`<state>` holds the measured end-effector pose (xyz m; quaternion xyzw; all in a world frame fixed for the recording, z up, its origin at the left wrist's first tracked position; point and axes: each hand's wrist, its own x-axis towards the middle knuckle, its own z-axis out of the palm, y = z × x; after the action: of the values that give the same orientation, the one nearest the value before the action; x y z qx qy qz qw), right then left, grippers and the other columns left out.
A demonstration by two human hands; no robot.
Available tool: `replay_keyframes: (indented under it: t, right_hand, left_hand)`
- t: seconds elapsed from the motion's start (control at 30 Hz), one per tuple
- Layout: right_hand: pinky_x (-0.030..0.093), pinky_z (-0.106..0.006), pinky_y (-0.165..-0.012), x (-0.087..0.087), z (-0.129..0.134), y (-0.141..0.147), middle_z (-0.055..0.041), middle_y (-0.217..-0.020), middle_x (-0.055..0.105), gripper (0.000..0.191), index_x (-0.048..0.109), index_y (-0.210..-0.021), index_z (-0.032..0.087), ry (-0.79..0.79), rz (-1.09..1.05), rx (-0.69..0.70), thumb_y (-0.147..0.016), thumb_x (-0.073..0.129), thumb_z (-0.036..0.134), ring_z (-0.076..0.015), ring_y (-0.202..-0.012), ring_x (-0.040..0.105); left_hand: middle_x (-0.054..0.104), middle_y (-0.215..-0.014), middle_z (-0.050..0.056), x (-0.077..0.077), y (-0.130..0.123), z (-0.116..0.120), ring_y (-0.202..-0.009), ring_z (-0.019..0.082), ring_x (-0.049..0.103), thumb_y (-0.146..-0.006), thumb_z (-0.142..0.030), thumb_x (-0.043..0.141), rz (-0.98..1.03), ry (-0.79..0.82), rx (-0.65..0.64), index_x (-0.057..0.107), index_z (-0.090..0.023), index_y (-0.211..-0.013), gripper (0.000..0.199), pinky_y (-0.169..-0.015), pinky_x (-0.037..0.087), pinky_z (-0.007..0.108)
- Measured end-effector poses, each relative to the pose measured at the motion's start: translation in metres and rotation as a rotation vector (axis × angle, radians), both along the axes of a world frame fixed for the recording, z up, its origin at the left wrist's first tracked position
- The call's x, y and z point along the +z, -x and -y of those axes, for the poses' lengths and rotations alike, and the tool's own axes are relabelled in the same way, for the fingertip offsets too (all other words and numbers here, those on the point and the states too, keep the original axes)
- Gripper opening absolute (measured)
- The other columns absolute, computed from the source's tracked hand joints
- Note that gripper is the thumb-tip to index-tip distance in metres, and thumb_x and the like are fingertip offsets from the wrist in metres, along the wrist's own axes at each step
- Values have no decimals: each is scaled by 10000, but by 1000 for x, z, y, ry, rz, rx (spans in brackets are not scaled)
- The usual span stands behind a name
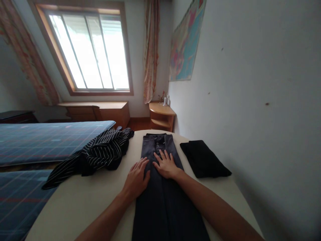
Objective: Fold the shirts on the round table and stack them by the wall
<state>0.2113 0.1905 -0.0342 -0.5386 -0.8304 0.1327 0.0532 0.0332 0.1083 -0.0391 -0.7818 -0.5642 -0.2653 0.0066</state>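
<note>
A pair of dark trousers [165,201] lies lengthwise on the pale round-edged table [92,204], its waistband and buttons at the far end. My right hand [166,164] rests flat on the trousers just below the buttons, fingers spread. Along their left edge lies my left hand [137,177], fingers stretched forward and thumb apart, with nothing held. To the right is a folded black garment [204,159]. A black-and-white striped garment [105,152] is bunched at the left, one part hanging over the table's edge.
Beds with blue plaid covers [50,140] stand close on the left. A white wall [250,100] runs along the right. Beyond the table are a wooden corner shelf [163,108] and a low wooden desk [110,107] beneath the window [92,50].
</note>
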Motion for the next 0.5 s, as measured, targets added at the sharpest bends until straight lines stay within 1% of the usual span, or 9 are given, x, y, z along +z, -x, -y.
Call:
replay_keyframes:
  t: [0.07, 0.13, 0.2, 0.27, 0.37, 0.43, 0.5]
  right_hand:
    - [13, -580, -1178, 1, -18, 6, -90, -1659, 96, 677, 226, -1573, 297, -5, -4, -15, -979, 246, 622, -350, -1514, 12]
    - [32, -560, -1183, 1, -33, 11, -87, -1656, 124, 660, 259, -1565, 294, -30, -20, -28, -983, 263, 606, -337, -1515, 36]
    - [60, -526, -1191, 2, -42, 14, -83, -1652, 155, 642, 297, -1554, 284, -67, -49, -28, -987, 278, 586, -318, -1516, 68]
    - [71, -486, -1199, 2, -45, 15, -83, -1648, 175, 638, 301, -1553, 256, -98, -81, -31, -995, 277, 564, -294, -1516, 92]
    - [76, -453, -1207, 1, -37, 9, -104, -1641, 192, 670, 259, -1565, 177, -112, -122, -60, -1005, 259, 545, -276, -1511, 128]
    - [97, -449, -1209, 0, -24, 1, -123, -1634, 207, 689, 246, -1564, 128, -96, -132, -77, -1009, 251, 538, -279, -1507, 148]
    - [118, -460, -1209, 0, -5, -10, -134, -1627, 226, 684, 279, -1552, 109, -72, -118, -64, -1012, 255, 528, -293, -1505, 156]
  left_hand:
    - [499, -1480, 107, 2, 0, 4, -1393, 247, 434, -947, -252, 455, -4, 5, -22, 498, -181, -1358, 420, -1158, 364, 459]
    - [471, -1506, 98, 4, -2, 11, -1416, 255, 400, -944, -268, 476, -32, 40, -54, 499, -192, -1367, 430, -1163, 356, 466]
    - [438, -1532, 97, 7, -4, 20, -1442, 264, 356, -941, -295, 496, -72, 96, -87, 482, -190, -1396, 468, -1174, 337, 473]
    - [404, -1554, 97, 10, -7, 31, -1461, 269, 316, -940, -325, 510, -111, 157, -121, 453, -190, -1432, 514, -1186, 313, 480]
    - [320, -1598, 91, 14, -12, 51, -1483, 283, 255, -951, -400, 509, -145, 252, -205, 394, -214, -1490, 582, -1196, 283, 500]
    - [269, -1617, 84, 16, -16, 65, -1493, 298, 211, -963, -446, 487, -167, 314, -280, 348, -238, -1523, 613, -1200, 262, 519]
    - [248, -1624, 75, 19, -19, 77, -1498, 311, 183, -979, -444, 456, -193, 353, -339, 334, -257, -1533, 597, -1201, 247, 538]
